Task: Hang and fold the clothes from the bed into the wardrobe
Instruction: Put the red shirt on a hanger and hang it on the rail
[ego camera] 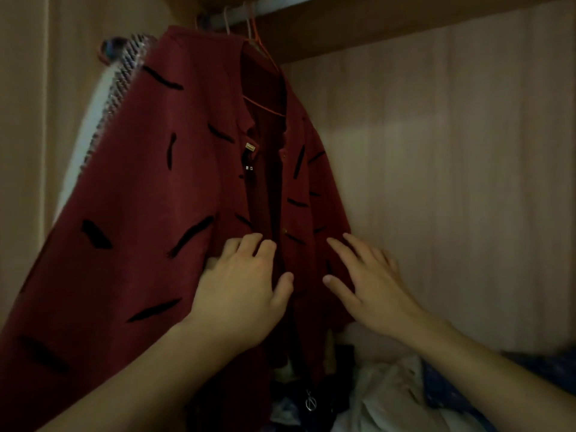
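A dark red shirt (149, 188) with black dash marks hangs on an orange hanger (263, 54) from the metal rail (280, 3) inside the wardrobe. Its front is open down the middle. My left hand (240, 291) lies flat against the shirt's left front panel, fingers relaxed and slightly bent. My right hand (367, 282) is spread with straight fingers at the right front panel, touching or just off the cloth. Neither hand grips anything.
A black-and-white patterned garment (124, 67) hangs behind the red shirt at the left. A heap of white, dark and blue clothes (383, 391) lies at the wardrobe bottom. The wooden back wall (452, 182) and a shelf (405, 29) above close the space.
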A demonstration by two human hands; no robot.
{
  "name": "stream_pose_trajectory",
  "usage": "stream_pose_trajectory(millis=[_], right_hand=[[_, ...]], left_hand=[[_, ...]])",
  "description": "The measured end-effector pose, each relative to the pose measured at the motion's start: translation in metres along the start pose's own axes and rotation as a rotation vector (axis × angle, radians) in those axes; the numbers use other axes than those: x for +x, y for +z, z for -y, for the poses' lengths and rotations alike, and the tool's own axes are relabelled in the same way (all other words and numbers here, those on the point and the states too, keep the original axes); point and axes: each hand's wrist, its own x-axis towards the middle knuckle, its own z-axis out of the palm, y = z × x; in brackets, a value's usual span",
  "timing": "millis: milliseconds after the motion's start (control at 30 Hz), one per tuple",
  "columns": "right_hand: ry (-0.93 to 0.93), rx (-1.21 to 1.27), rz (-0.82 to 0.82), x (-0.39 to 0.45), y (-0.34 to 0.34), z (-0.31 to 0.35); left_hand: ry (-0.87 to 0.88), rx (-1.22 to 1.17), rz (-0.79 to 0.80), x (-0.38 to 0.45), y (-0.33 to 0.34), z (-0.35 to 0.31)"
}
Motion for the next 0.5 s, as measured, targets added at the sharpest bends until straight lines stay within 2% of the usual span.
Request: stream_pose_trajectory(millis=[300,500], right_hand=[[0.146,-0.235,0.093,-0.090,-0.063,0.056],[0.246,-0.345,0.192,-0.180,-0.139,0.070]], left_hand=[[0.226,-0.363,0.076,-0.048,0.012,0.014],[0.380,-0.529,0.142,-0.083,-0.005,-0.028]])
